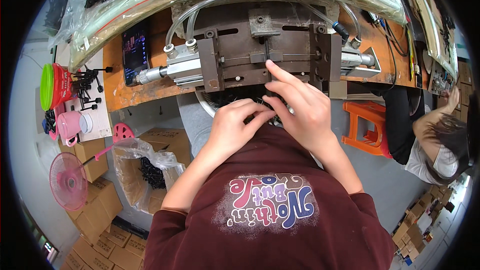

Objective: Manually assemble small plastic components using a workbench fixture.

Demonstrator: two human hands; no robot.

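In front of me a dark metal clamping fixture (295,45) sits on the bench, with a thin black rod (268,50) lying along its middle. My right hand (305,110) reaches in with the index finger stretched out, its tip at the rod beside the small centre jaws (258,58). The thumb and other fingers of that hand are apart. Below the fixture, close to my shirt, my left hand (235,127) has thumb and forefinger pressed together; whatever they hold is hidden. Dark thin pieces (230,96) show partly behind my hands, under the fixture's front edge.
Pneumatic cylinders (186,66) with clear hoses flank the fixture. A phone (135,52) lies at left on the orange bench (117,92). Lower left are a pink fan (68,180) and a plastic-lined box (131,172). At right, a co-worker (430,145) sits near an orange stool (356,125).
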